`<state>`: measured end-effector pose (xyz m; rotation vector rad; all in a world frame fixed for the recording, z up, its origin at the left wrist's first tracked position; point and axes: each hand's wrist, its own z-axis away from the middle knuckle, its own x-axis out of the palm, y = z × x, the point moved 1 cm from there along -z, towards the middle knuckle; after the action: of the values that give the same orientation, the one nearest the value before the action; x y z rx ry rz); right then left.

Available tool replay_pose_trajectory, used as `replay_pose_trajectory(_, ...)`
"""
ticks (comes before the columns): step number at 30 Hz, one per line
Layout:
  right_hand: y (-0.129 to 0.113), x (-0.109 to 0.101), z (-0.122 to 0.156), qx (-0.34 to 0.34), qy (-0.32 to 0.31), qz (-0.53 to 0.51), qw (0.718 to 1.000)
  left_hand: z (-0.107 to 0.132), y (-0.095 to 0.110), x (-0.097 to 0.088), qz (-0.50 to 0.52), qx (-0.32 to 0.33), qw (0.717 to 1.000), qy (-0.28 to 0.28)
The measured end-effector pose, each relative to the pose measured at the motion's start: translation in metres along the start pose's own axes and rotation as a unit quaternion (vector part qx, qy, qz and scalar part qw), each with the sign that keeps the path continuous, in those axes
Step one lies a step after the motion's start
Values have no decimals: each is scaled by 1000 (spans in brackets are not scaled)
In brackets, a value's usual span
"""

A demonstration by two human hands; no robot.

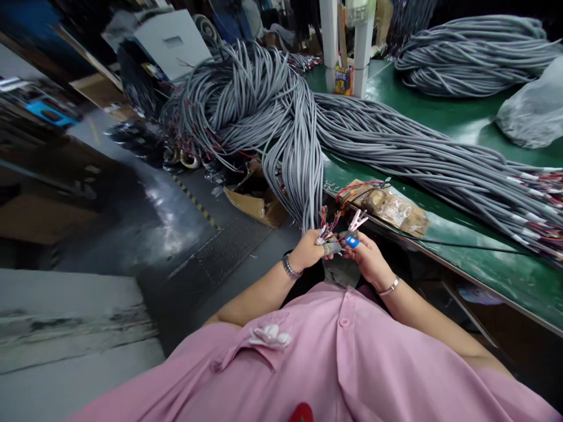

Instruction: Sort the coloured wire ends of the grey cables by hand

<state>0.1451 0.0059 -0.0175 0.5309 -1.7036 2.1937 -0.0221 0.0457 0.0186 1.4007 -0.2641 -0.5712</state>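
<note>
My left hand (310,250) is closed around the stripped end of a grey cable bundle (295,158) that hangs off the green table's edge. Coloured wire ends (328,223) stick up between my two hands. My right hand (368,259) pinches some of those thin wires, with a blue finger cover (352,241) on one fingertip. A bracelet sits on each wrist. Both hands are close together in front of my pink shirt.
A green table (457,240) carries long piles of grey cables (431,158), another coil (475,53) at the back, a plastic bag (534,111) and a taped brown block (391,208). Cardboard (255,202) lies on the grey floor at left.
</note>
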Motion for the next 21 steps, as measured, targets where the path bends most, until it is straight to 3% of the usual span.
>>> replay_pose_trajectory(3,-7,-4,-3,27,-10,-9,1000,-1,-2,-2,-21,-11,999,-37)
replay_pose_trajectory(9,-11,-9,-7,1,-25,10,1000,-5,-2,-3,-76,-22,994,-79)
replay_pose_trajectory(18,-3,1,-9,-42,-3,25,999,-10,-6,-3,-153,-33,983,-99)
replay_pose_trajectory(21,0,5,-8,-62,4,3,998,-11,-5,-1,-133,-37,985,-99)
